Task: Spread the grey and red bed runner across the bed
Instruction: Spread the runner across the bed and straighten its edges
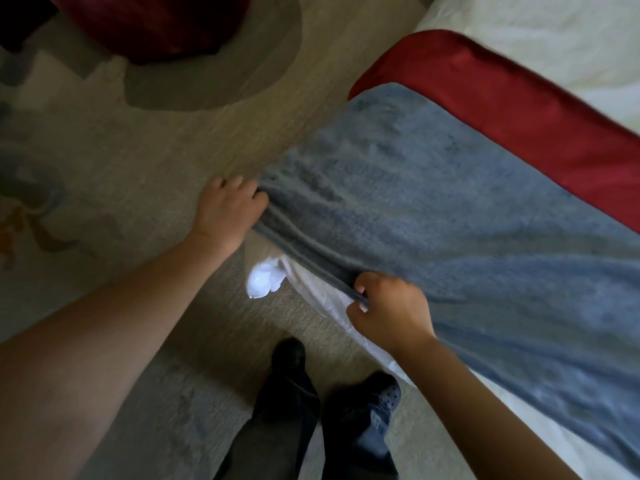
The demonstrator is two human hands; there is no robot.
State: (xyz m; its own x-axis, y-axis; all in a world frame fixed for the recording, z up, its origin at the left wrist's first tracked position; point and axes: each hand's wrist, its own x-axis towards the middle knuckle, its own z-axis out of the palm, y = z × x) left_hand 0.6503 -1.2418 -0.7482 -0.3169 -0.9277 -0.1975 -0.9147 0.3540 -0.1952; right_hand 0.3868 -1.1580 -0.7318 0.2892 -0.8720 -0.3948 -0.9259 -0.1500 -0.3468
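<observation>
Both left hand (228,209) and right hand (391,313) pinch the bed runner (450,209) edge at seven o'clock; uneven tugging could skew it.

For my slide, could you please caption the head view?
Left hand and right hand grip the bed runner at the bed edge.

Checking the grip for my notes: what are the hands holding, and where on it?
The bed runner, by its bunched grey end: left hand at one part, right hand further along.
</observation>
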